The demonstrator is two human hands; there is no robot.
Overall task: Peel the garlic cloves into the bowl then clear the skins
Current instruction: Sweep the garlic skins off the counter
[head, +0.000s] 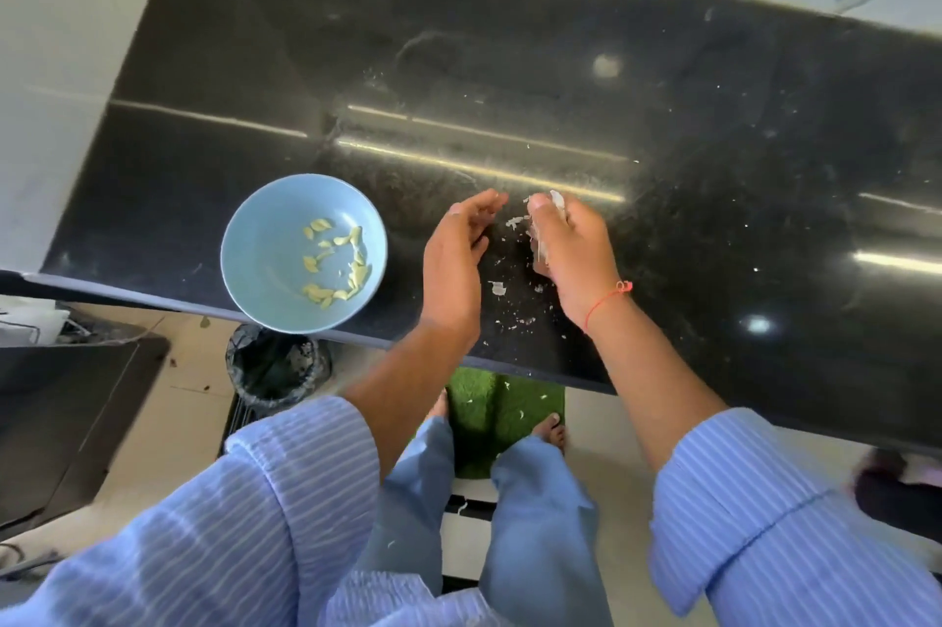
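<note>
- Countertop point(509, 40), dark and glossy, fills most of the view; pale flecks lie across its near half, so clearing looks only partly done.
- Sleeves, blue and striped, frame the bottom; below the counter edge a green mat point(479, 402) carries a few stray bits, which would also need picking up.
- Bowl point(244, 239), light blue, sits at the near edge of the counter, left of both hands and apart from them.
- Bin point(275, 366) with a dark liner stands on the floor just below the bowl, a likely place for the waste; its contents are too dim to read.
- Left hand point(453, 264) is held edge-on over the counter, fingers loosely open and gripping nothing, placed as if to sweep scraps toward the other hand.
- Right hand point(571, 249) is closed around a clump of papery skins point(540, 239), some poking out between the fingers; how much it holds is hidden by the palm.
- Peeled cloves point(336, 264) lie in a loose ring in the bowl; no unpeeled garlic is in view, so peeling seems finished.
- Loose skin scraps point(497, 289) sit between the hands, still to be gathered.
</note>
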